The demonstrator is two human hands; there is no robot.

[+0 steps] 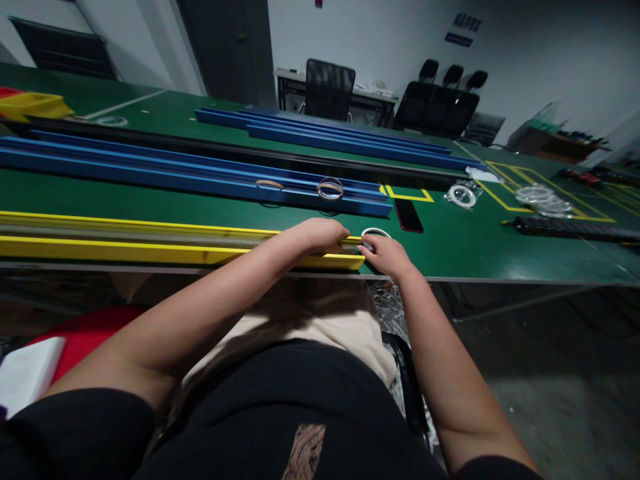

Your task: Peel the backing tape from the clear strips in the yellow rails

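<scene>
A long yellow channel [125, 252] lies along the near edge of the green table, with a greyish strip running inside it. My left hand [325, 236] reaches over the channel near its right end, fingers curled down into it; what they grip is hidden. At that same end my right hand [386, 255] is closed, thumb and fingers pinched together on something small that I cannot make out. Just behind my right hand, a white ring [376, 231] shows in part, lying on the table.
Long blue channels [200, 170] lie behind, with a brownish ring [330, 189] standing on the nearest. A phone [409, 215], a bagged white roll [462, 195], more bagged rolls [543, 199] and a black power strip [575, 228] are to the right. A yellow bin [35, 105] sits far left.
</scene>
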